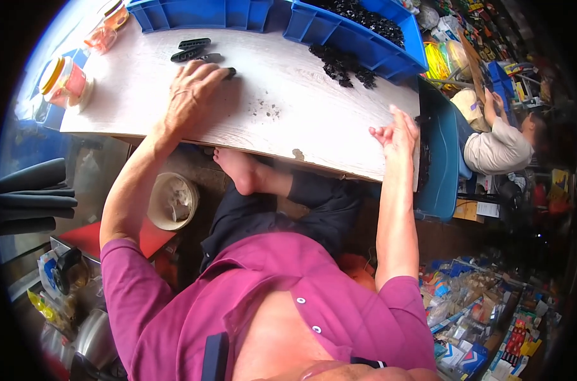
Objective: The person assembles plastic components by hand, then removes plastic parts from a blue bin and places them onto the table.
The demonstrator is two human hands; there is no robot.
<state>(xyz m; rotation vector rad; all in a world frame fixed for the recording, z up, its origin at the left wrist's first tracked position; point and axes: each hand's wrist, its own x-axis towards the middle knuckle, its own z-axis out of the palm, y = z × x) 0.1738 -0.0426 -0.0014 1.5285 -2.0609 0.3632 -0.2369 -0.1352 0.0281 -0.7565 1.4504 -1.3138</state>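
My left hand [195,94] rests over the white tabletop, its fingers bent round a small black plastic part [230,73] that pokes out by the fingertips. Just beyond it lie a few long black plastic pieces [188,53] with slotted sides. Close to the table's right edge, my right hand [398,134] hovers with its fingers partly curled and apart, and nothing shows in it. A loose heap of small black parts [344,65] lies on the table farther off, in front of a blue bin [355,41] full of more of them.
Another blue bin [199,16] stands at the table's back. A lidded jar [63,79] is at the left corner. Dark crumbs [266,111] dot the tabletop [301,127]. A teal tub [442,165] sits against the right edge. A seated person [499,146] works at far right.
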